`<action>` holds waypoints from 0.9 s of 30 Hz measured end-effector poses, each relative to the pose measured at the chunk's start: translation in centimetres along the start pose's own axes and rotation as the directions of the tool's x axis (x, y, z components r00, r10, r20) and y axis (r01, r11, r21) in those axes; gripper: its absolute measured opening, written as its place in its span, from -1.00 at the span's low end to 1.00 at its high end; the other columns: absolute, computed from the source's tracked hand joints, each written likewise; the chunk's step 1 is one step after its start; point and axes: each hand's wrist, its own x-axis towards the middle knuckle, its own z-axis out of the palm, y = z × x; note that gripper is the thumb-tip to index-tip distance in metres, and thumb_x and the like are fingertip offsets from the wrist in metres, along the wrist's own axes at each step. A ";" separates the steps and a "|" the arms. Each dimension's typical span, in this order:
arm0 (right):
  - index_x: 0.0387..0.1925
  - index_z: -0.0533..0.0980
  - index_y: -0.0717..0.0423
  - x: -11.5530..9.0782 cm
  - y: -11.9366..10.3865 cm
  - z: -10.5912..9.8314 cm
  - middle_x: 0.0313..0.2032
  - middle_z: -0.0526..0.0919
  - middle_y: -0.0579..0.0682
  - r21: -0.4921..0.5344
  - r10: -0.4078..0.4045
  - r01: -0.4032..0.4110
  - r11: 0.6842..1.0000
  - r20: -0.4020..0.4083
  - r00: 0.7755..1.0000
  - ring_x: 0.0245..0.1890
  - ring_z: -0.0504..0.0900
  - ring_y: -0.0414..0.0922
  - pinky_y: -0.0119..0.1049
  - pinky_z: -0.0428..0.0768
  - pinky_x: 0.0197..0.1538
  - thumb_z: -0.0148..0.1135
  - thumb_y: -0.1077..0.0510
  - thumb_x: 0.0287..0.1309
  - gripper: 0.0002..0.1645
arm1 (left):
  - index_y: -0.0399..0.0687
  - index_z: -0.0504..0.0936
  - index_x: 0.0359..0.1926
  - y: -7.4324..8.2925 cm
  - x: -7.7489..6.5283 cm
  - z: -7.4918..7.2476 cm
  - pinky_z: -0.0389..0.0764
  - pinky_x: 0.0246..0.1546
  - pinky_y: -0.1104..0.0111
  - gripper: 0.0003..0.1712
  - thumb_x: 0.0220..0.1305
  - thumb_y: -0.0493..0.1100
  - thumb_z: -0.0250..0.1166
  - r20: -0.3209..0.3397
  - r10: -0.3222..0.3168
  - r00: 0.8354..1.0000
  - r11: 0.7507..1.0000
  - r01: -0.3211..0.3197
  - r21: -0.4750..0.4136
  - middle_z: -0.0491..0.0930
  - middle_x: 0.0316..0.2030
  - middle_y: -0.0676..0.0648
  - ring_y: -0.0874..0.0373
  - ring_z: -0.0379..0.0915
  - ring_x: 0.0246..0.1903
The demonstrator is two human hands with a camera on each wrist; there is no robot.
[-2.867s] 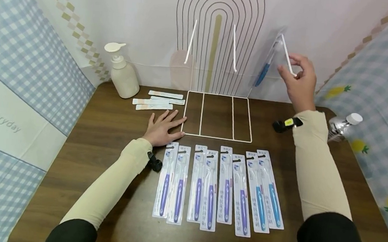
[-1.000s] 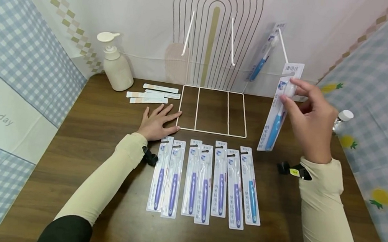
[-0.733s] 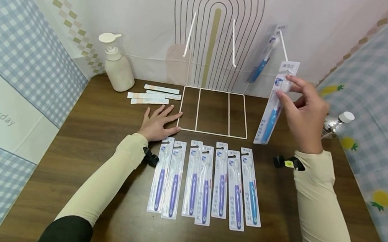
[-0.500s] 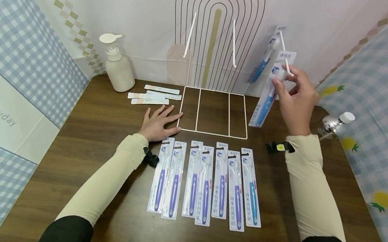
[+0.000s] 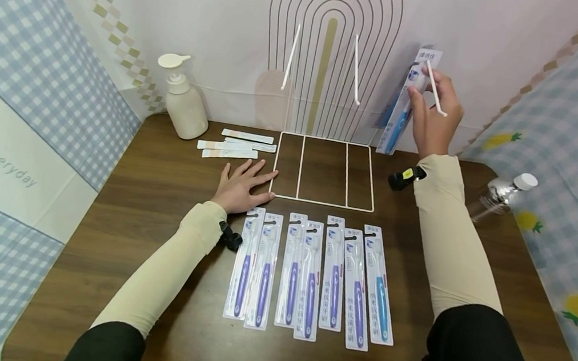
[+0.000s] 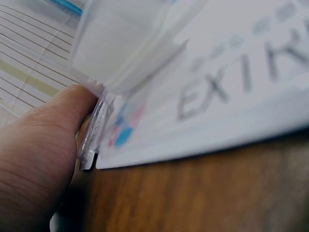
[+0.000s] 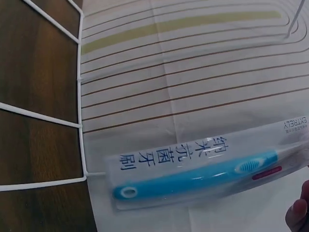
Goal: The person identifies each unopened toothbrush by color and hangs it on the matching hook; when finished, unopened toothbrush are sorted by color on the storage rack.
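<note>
My right hand (image 5: 439,130) is raised at the rack's right hook (image 5: 433,90), pinching a packaged toothbrush (image 5: 397,124) near its top. The blue-handled brush hangs on that hook along its length, close to the wall; the right wrist view shows its handle end (image 7: 193,181) low beside the wire frame. Behind it, another packaged blue toothbrush (image 5: 384,115) on the same hook is mostly covered. My left hand (image 5: 240,190) rests with fingers spread on the table, fingertips at the left side of the white wire rack (image 5: 346,207). A packaged toothbrush (image 6: 207,111) lies right beside it.
In front of the rack lies a row of several packaged purple toothbrushes (image 5: 310,303) and one blue toothbrush (image 5: 382,309). Two bare hooks stick out left and centre. Around are a pump bottle (image 5: 186,111), several thin sachets (image 5: 247,137) and a clear bottle (image 5: 499,196).
My right hand has picked up a blue toothbrush from the row's right end, brought it up to the right hook and slid it back along toward the wall. The left hand stays in place.
</note>
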 end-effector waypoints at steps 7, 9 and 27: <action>0.20 0.69 -0.17 0.9 0.1 0.2 0.05 0.79 -0.11 -0.033 0.019 -0.018 0.999 0.007 1.000 -0.08 0.65 -0.31 -0.48 0.37 -0.37 0.45 0.02 0.36 -0.60 | 0.60 0.17 0.64 0.1 0.3 0.2 -0.54 0.52 -0.24 -0.20 0.47 0.49 0.10 -0.006 0.000 1.000 1.000 0.000 0.003 -0.13 0.70 0.11 0.01 -0.37 0.67; 0.23 0.68 -0.16 0.9 0.1 0.1 0.08 0.78 -0.11 -0.049 0.022 -0.020 0.999 0.021 1.000 -0.04 0.64 -0.34 -0.50 0.37 -0.32 0.44 0.02 0.37 -0.58 | 0.60 0.17 0.64 -0.1 0.3 0.2 -0.53 0.52 -0.25 -0.20 0.47 0.49 0.09 -0.007 0.000 1.000 1.000 0.001 0.007 -0.13 0.70 0.11 0.01 -0.36 0.67; 0.09 0.77 -0.01 -12.0 1.6 -7.9 -0.07 0.75 -0.03 -0.143 0.009 0.038 0.989 0.312 0.950 -0.28 0.52 -0.31 -0.49 0.43 -0.21 0.50 0.09 0.33 -0.67 | 0.60 0.17 0.63 -0.2 0.6 -0.1 -0.54 0.52 -0.24 -0.22 0.48 0.48 0.08 -0.005 -0.011 1.000 1.000 0.011 0.007 -0.14 0.70 0.12 0.02 -0.36 0.67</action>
